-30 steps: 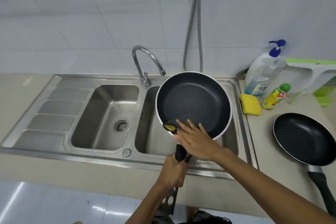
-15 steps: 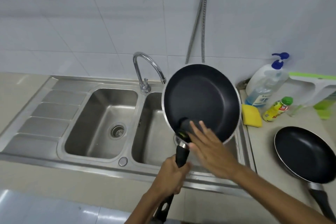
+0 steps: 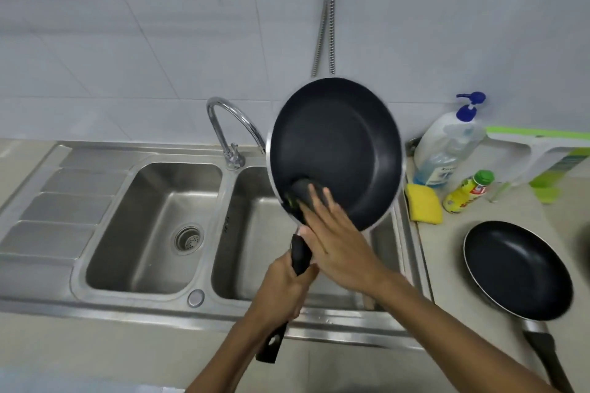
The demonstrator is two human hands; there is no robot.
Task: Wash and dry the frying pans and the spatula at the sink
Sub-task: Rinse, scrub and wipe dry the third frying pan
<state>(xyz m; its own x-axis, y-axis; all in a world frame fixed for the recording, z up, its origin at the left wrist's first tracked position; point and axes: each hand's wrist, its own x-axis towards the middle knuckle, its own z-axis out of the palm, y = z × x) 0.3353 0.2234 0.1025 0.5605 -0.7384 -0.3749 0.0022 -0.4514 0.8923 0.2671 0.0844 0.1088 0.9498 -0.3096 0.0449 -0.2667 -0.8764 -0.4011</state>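
A steel sink [image 3: 127,306] sits in a beige counter [image 3: 447,265] below white tiles [image 3: 127,57]. Over the right basin the left hand [image 3: 281,284] grips the handle of a tilted pan [image 3: 338,143]. The right hand [image 3: 338,242] presses a scrubber [image 3: 301,190] inside with straight fingers [image 3: 324,202].

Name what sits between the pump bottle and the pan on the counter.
The small yellow bottle with a green cap, seen in the head view.
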